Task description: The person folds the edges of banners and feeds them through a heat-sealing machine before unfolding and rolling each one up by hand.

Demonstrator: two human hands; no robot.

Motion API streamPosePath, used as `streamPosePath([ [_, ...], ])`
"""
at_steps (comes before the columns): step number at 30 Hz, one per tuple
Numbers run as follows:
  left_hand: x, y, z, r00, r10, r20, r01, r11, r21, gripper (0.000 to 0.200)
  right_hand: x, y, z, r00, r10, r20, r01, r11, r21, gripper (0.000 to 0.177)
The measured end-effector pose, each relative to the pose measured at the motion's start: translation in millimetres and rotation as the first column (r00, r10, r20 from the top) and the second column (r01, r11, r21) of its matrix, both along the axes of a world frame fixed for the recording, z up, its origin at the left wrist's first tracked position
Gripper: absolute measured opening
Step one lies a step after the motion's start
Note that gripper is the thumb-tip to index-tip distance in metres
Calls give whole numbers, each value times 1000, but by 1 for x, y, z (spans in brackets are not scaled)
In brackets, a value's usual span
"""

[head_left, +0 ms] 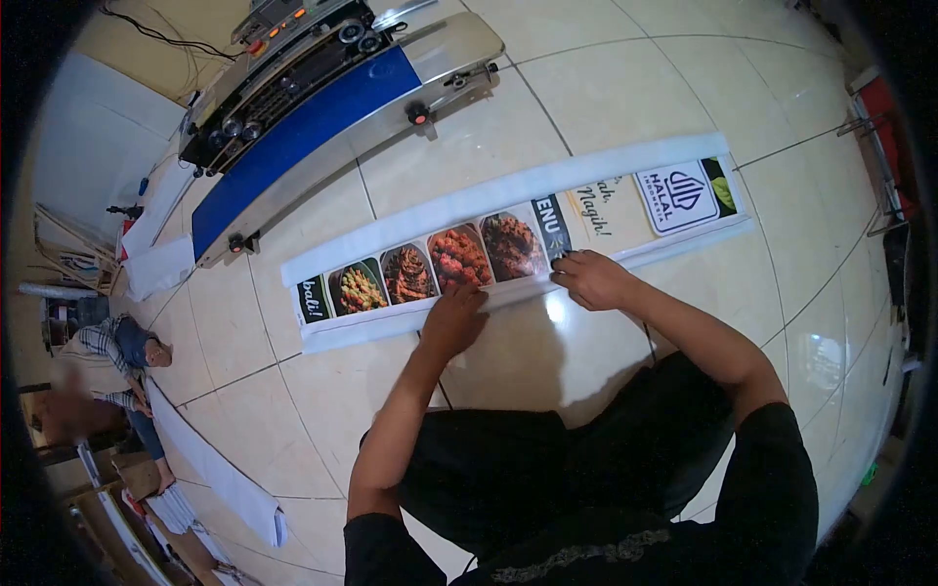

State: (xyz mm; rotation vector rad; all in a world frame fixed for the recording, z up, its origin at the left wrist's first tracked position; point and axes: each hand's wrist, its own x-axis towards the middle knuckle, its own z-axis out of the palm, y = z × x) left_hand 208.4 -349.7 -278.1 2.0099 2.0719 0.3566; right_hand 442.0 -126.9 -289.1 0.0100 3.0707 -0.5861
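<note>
Head camera looks down on a pale tiled floor [596,88], with the person's black-clad lap and both bare forearms rising from the bottom edge. A long printed banner strip [518,227] lies flat across the middle of the frame, running from lower left to upper right. It carries a row of food pictures [430,266] and a halal logo [681,195] near its right end, with white borders along both long sides.

The left hand [454,317] rests palm down on the strip's lower white border, just below the food pictures. Its fingers curl onto the edge, and I cannot tell whether they pinch it or only press. The right hand [591,278] sits just beside it, a little higher in the frame, fingers loosely spread and their tips pressing the same lower edge, gripping nothing.

Upper left of the frame holds a band sealing machine [337,73] with a blue conveyor belt [303,137], well apart from the hands. White sheets [161,266] lie at its left end. At the left edge another person [112,354] in a checked shirt sits beside a long white strip [215,469].
</note>
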Motion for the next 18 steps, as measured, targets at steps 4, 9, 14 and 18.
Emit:
streamPosePath([
  [4,-53,52,13,914,266,308,-159,930,-331,49,-50,69,8,956,-196,217,257,916,-307,29],
  [9,-110,34,27,992,83,93,-56,962,-268,69,-12,121,16,994,-74,79,78,996,-37,51],
  [14,-174,-54,20,959,189,-212,-239,941,-241,45,93,174,8,925,-362,111,337,921,195,56],
  [18,-163,-96,14,960,219,-173,-261,923,-283,33,133,148,-15,934,-347,86,337,935,107,43],
])
